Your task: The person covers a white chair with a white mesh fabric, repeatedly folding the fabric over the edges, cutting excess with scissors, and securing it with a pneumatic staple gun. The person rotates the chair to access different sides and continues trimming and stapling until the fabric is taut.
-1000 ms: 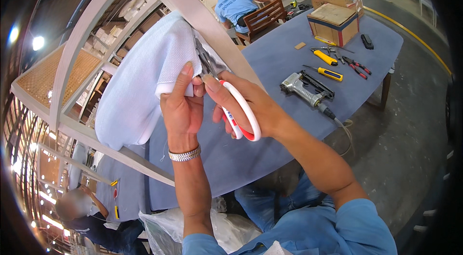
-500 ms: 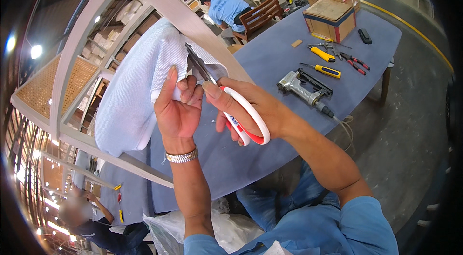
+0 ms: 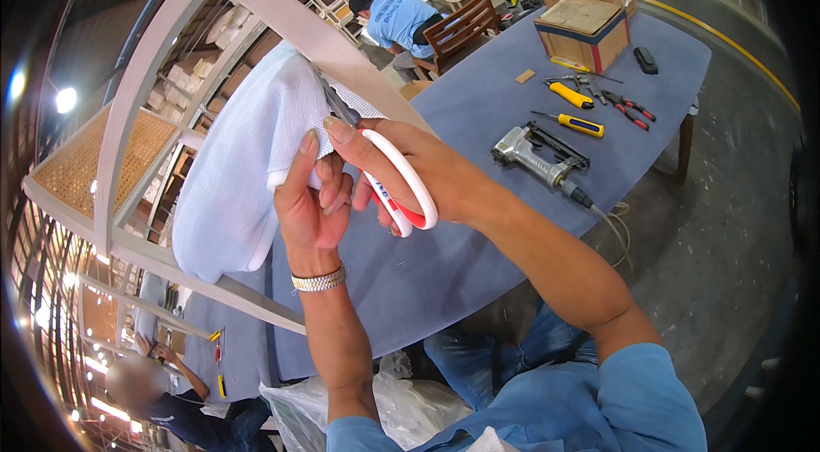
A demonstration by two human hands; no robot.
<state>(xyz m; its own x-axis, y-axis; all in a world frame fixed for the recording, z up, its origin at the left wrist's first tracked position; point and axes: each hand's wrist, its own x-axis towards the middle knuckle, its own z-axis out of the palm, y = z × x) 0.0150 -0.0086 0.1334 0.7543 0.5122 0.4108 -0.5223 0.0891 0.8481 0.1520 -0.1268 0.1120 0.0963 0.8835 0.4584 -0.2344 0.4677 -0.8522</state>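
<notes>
My right hand point(image 3: 427, 163) grips a pair of scissors point(image 3: 412, 183) by its white and red handles. The blades reach up and away, against the edge of a pale blue woven fabric point(image 3: 243, 144) that covers a padded chair seat. Pinched between the thumb and fingers of my left hand point(image 3: 314, 204) is the fabric's near edge, just left of the blades. Part of the blades is hidden by the cloth. The seat sits in a whitish wooden chair frame point(image 3: 290, 8), which is tipped over on the table.
A blue-grey covered table point(image 3: 478, 255) bears a staple gun point(image 3: 538, 153) with a hose, a yellow screwdriver point(image 3: 571, 122), red-handled pliers point(image 3: 628, 114) and cardboard boxes point(image 3: 589, 25). One person point(image 3: 401, 20) works beyond the table, another point(image 3: 196, 409) at lower left. Plastic sheeting point(image 3: 325, 405) lies below the near edge.
The scissors and my right hand have moved left and slightly up, with the blades further along the fabric edge. My left hand keeps its hold on the cloth.
</notes>
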